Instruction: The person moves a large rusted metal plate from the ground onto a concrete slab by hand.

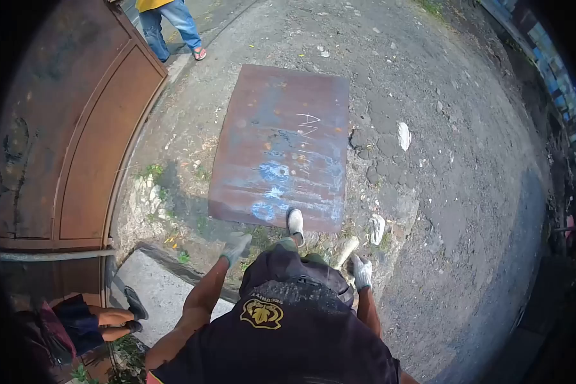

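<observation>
the person looks down at the ground from above. a big rusty metal sheet (280, 146) lies flat on the rough asphalt (454, 192), at about 12 o'clock from the body, with white chalk marks (308, 125) and blue stains on it. one shoe (295, 223) of the person stands on the near edge of the sheet.

both hands wear light work gloves and hang in the air, well apart from each other, one on each side of the body. the left hand (236, 246) is at about 11 o'clock, over the grass and dirt near the lower left corner of the sheet, and it holds nothing. the right hand (362, 271) is at about 1 o'clock, low beside the body, also holding nothing; if the fingers are curled or spread i cannot tell.

a brown metal gate (89, 134) stands at 9 o'clock. another person in blue jeans (169, 25) stands at 11 o'clock far, and somebody's legs (109, 317) show at 8 o'clock.
</observation>
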A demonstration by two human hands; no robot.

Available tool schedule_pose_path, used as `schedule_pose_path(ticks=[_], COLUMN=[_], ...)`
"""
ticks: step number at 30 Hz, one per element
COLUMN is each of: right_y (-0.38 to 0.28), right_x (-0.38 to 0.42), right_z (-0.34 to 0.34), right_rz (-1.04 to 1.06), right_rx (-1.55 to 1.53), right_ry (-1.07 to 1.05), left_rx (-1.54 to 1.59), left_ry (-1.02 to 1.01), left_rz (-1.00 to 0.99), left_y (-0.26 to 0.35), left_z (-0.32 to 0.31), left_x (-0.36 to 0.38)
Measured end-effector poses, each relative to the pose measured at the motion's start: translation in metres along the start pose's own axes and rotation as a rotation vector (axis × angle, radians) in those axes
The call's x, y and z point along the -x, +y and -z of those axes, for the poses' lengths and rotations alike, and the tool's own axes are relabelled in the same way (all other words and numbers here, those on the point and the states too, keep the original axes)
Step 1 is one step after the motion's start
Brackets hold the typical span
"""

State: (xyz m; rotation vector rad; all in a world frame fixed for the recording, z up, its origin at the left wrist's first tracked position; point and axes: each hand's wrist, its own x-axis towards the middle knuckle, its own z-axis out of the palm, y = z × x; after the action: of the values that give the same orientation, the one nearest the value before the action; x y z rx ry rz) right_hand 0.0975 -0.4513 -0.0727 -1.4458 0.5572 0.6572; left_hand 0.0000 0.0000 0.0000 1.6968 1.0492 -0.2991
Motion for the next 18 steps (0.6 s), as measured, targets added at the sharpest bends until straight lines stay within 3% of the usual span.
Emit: schedule_pose_path(ticks=[2,3,4,7,8,11,13,18], right_y=[-0.006,-0.061,-0.077,-0.093,-0.098,-0.116,-0.123,-0.137], right_x=[-0.012,-0.017,-0.024,-0.045,-0.05,-0.068,-0.084,-0.153], right_z=[0.006,0.081,0.079,0.093,0.105,0.119,0.136,0.182], right_rz=[0.045,0.006,0.002,-0.009,-0.025,-0.004,-0.06,0.026], right_rx=[-0.02,0.089,0.119,0.224,0.18,0.114,0.11,0.18], right_ry=[0.043,0.145,0.139,0.18,0.155,0.211,0.211,0.114], left_rx=[0.026,0.11,0.108,0.054,-0.094,-0.011,0.082,0.251], left_ry=[-0.05,-0.172,-0.191,-0.179,-0.117,-0.161,-0.133,-0.047], left_rz=[0.041,0.116,0.159,-0.003,-0.087,0.068,0.067,0.066], left_y=[-0.019,-0.017,-0.014,0.014,0.027,0.065,0.078,0.121], left_z=[-0.024,-0.125,-0.131,-0.154,-0.16,-0.172,-0.183,-0.224], left_x=[-0.003,-0.02,-0.026,-0.035,-0.035,-0.056,-0.072,-0.127])
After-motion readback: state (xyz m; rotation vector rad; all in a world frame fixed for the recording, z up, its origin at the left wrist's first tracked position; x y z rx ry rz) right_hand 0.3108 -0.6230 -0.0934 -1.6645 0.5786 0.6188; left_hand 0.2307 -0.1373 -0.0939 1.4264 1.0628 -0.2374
